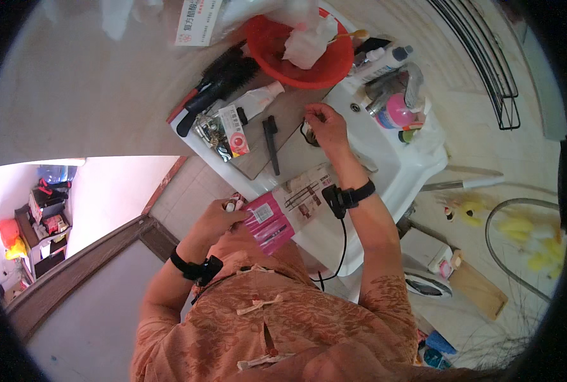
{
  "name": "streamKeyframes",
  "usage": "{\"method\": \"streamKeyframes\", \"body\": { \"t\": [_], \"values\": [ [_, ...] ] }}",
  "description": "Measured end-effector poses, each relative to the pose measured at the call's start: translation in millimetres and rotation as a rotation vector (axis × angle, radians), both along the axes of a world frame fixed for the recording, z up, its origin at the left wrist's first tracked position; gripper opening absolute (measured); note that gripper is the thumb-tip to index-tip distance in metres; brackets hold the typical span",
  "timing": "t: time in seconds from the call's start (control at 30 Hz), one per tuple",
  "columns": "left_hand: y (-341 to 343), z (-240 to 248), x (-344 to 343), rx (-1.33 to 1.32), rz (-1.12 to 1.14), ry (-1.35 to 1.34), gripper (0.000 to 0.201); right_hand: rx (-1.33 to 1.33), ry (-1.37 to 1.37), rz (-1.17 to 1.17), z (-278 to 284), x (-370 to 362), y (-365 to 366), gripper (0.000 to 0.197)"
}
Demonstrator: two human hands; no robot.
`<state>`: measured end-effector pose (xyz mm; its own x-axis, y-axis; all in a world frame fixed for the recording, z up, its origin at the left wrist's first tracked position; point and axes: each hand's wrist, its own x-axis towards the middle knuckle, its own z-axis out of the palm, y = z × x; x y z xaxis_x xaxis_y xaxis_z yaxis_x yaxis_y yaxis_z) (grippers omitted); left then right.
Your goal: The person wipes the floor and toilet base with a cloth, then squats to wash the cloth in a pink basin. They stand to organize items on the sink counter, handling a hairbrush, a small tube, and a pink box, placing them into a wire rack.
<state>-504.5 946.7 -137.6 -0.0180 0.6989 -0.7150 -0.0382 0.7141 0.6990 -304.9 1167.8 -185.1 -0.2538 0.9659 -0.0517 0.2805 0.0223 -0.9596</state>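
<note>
In front of my body, my left hand [223, 216] is closed at the left end of a flat pink and white printed box [274, 219]. Something small and whitish also shows among its fingers; its kind is unclear. My right hand [326, 127] is over the sink with its fingers pinched together. Beside those fingertips is a small dark, curved thing, too hidden to name. The box's far end reaches close to my right forearm. To the left of my right hand, a black comb [270, 143] lies on a grey-brown board [258, 167].
A red basin [277, 67] with white tissue stands at the back. Black hairbrushes [223, 83], a white tube [258, 102] and a small box [234, 130] lie at the left. Bottles [388, 63] and a pink container [395, 113] crowd the faucet on the white sink [411, 156].
</note>
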Motion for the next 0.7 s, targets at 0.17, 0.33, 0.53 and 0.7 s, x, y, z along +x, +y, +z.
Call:
{"method": "streamKeyframes", "body": {
  "t": [0.17, 0.33, 0.53, 0.7],
  "values": [
    [2, -3, -2, 0.010, -0.007, 0.028, 0.016, 0.151, -0.190, 0.151, 18, -37, -25, 0.019],
    [2, -5, -4, 0.020, 0.018, 0.018, 0.014, 0.268, -0.156, 0.150, 17, -60, -33, 0.020],
    [5, -13, -9, 0.062, 0.062, -0.035, 0.011, 0.334, -0.030, 0.131, 21, -81, -31, 0.021],
    [6, -16, -12, 0.113, 0.130, -0.071, 0.010, 0.617, -0.354, 0.061, 35, -46, -48, 0.024]
  ]
}}
